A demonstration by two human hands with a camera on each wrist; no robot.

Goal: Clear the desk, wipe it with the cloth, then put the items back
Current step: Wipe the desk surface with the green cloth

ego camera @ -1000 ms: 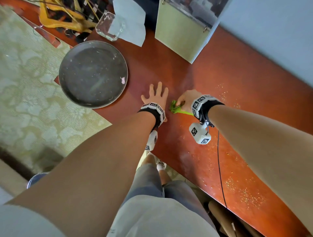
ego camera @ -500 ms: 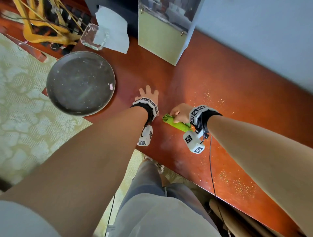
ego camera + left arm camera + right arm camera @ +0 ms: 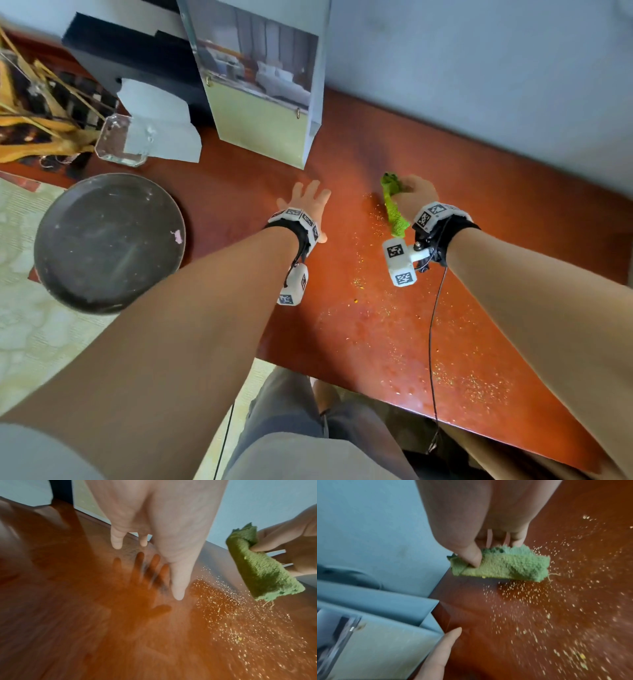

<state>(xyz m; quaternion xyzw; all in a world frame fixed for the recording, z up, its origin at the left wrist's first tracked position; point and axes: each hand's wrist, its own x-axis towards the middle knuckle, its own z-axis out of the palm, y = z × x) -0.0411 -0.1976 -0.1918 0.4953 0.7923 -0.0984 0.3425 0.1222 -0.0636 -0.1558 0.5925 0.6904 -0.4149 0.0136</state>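
One green cloth (image 3: 394,209), folded or rolled into a thick wad, sits in the right hand (image 3: 412,197) at the far part of the red-brown worktop (image 3: 479,212), near the wall. The thumb presses into one end while the fingers (image 3: 517,539) curl over the top, so the grip is firm. It looks soft, light and fluffy, likely to squash and unroll if held loosely; taking it across the middle of the wad, as now, seems the safest hold. In the head view its long axis runs from the far edge back toward the person, the free end trailing by the wrist. Its lower edge lies at or just over the surface; contact cannot be confirmed. Pale crumbs (image 3: 376,308) speckle the worktop beside and behind the cloth, so wiping seems only partly done. The left hand (image 3: 305,202) is spread flat, fingers straight, holding nothing, just above the wood. Further left stand a paper bag (image 3: 263,126), a dark round pan (image 3: 109,240) and a glass dish (image 3: 116,144).
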